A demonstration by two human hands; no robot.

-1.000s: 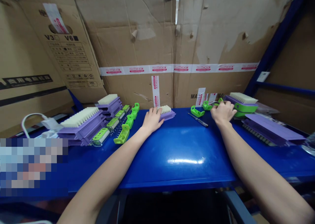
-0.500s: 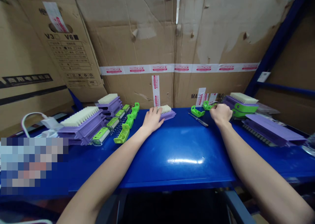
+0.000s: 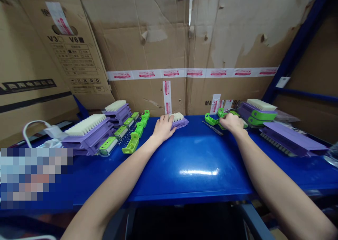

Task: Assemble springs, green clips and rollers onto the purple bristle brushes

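My left hand (image 3: 163,128) lies with its fingers resting on a small purple brush with white bristles (image 3: 179,120) near the back of the blue table (image 3: 192,162). My right hand (image 3: 231,122) is curled over a green plastic part (image 3: 244,124) beside two other green clips (image 3: 211,119). A thin metal tool (image 3: 212,127) lies just left of that hand. What the right fingers grip is partly hidden.
Stacked purple brushes (image 3: 88,132) and a row of green handles (image 3: 136,132) sit at the left. A purple and green brush (image 3: 257,111) and flat purple plates (image 3: 293,139) lie at the right. Cardboard boxes (image 3: 169,50) wall the back. A white cable (image 3: 39,127) lies far left.
My right hand has slid left and slightly toward me, away from the purple and green brush, dragging a green part along. My left hand has stayed on the small brush.
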